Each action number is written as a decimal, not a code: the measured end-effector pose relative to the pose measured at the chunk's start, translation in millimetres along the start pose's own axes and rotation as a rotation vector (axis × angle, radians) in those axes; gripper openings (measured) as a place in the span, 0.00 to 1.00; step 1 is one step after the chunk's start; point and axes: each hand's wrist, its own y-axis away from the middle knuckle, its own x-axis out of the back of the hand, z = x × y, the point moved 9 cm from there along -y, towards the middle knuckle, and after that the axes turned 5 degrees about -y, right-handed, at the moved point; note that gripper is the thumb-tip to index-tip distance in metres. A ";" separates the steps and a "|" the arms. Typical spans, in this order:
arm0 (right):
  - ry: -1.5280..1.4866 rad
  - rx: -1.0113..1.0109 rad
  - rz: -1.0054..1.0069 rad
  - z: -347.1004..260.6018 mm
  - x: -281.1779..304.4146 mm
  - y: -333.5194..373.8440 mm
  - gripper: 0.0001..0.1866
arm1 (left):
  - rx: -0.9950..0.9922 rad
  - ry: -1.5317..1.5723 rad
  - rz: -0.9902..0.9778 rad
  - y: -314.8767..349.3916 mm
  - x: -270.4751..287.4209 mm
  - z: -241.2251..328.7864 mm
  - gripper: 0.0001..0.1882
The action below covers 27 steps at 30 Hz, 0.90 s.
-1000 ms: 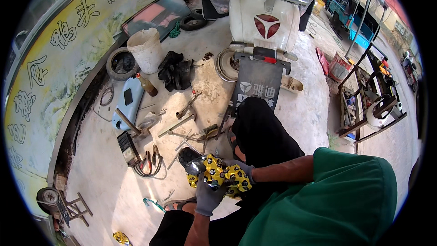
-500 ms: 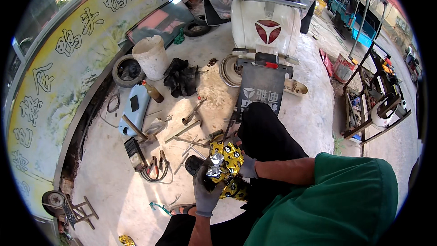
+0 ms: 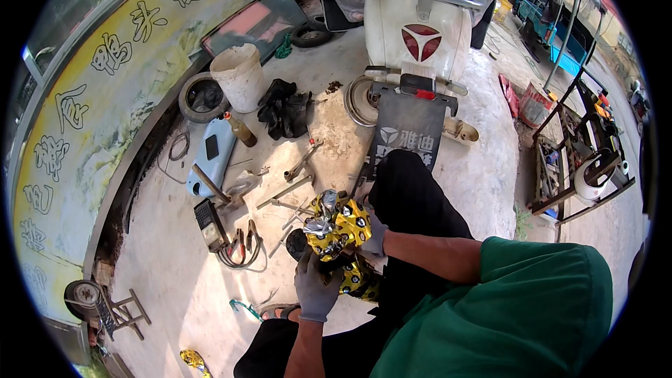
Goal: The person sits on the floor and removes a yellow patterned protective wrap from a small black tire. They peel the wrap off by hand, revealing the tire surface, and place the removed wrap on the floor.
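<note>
Yellow wrapper (image 3: 353, 222) lies up-right of left hand (image 3: 317, 284), grip curled onto its lower-left edge; long axis slopes down rightward. Right hand (image 3: 377, 236) at right edge, finger closure hidden: cannot tell.

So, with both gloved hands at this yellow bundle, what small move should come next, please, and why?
Perhaps the right hand should ease the yellow wrapping away from the black thing, while the left hand steadies it from below: black surface shows at the bundle's left, but crumpled wrapping lies right against it.
</note>
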 end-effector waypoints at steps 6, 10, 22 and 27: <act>-0.026 -0.301 -0.077 4.8 33.8 -29.4 0.19 | -0.036 -0.158 -0.030 5.1 -3.8 5.7 0.36; -0.930 -0.556 0.339 60.9 8.4 -31.4 0.22 | 0.010 -0.261 -0.034 8.7 -5.5 0.3 0.35; 0.151 -0.495 -0.745 65.6 -89.7 16.6 0.17 | 0.224 -0.087 -0.018 26.7 -1.8 -36.3 0.41; 0.222 -0.426 -1.022 33.1 -72.0 16.3 0.23 | 0.208 -0.146 -0.049 29.0 -0.1 -40.7 0.38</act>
